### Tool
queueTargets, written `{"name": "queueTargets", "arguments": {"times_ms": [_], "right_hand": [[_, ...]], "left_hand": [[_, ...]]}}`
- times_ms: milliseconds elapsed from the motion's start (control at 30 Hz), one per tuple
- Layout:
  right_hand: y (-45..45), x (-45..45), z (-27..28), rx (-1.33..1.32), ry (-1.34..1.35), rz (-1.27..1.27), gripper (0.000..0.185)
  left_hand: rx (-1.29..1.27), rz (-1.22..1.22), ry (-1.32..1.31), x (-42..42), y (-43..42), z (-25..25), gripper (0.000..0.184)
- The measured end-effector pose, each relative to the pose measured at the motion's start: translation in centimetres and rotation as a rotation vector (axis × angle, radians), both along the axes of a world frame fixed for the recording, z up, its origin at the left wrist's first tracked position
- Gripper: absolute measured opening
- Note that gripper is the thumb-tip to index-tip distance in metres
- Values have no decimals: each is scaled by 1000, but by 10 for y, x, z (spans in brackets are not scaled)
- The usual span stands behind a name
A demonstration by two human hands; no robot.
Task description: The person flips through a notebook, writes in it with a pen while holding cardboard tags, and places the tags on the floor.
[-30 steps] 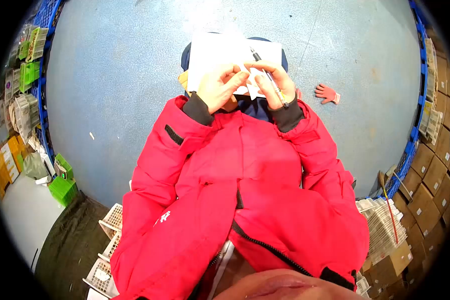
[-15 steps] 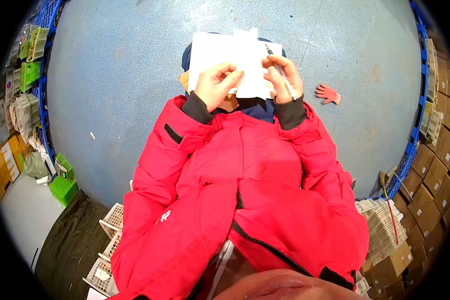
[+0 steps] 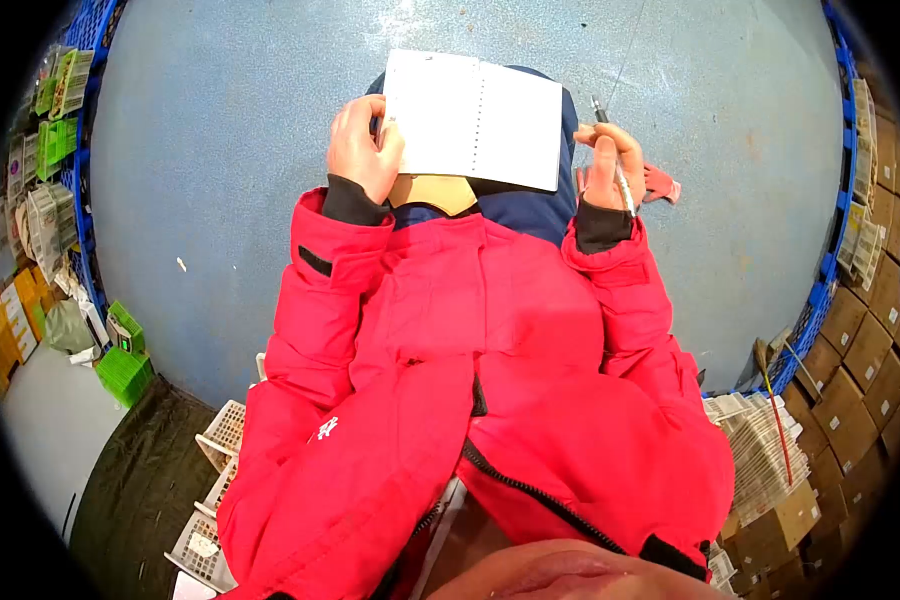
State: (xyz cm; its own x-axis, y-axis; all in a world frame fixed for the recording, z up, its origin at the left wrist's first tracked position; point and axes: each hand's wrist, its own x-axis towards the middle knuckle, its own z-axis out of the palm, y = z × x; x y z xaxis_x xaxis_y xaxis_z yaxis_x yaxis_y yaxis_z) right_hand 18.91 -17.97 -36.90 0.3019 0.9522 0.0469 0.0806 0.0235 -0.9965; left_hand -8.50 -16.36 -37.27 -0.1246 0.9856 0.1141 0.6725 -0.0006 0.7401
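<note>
A spiral-bound notebook lies open across my lap, its white pages facing up and its wire binding down the middle. My left hand grips the notebook's left edge, thumb on the page; some of its fingers are hidden. To the right of the notebook and apart from it, my right hand holds a pen. The pen's dark tip points up and away, and its pale barrel slants back towards my wrist. A tan piece that looks like cardboard shows under the notebook's near edge.
A pink glove lies on the blue floor behind my right hand. Blue racks with bins stand at the left. Stacked brown boxes fill the right side. White crates and a stack of pale trays flank me.
My left hand has moved left, from the middle of the pages to the notebook's edge. My right hand has moved right, off the notebook, with the pen. The raised page now lies flat.
</note>
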Motion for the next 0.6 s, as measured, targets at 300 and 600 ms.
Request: {"name": "queueTargets", "arguments": {"times_ms": [300,600], "right_hand": [[9,-19,-6,-223,255,314,52],[3,-18,1,-340,264,255,44]], "left_hand": [[268,-104,442,32,-16,36,55],[-53,-446,-120,63,-59,47,15]]}}
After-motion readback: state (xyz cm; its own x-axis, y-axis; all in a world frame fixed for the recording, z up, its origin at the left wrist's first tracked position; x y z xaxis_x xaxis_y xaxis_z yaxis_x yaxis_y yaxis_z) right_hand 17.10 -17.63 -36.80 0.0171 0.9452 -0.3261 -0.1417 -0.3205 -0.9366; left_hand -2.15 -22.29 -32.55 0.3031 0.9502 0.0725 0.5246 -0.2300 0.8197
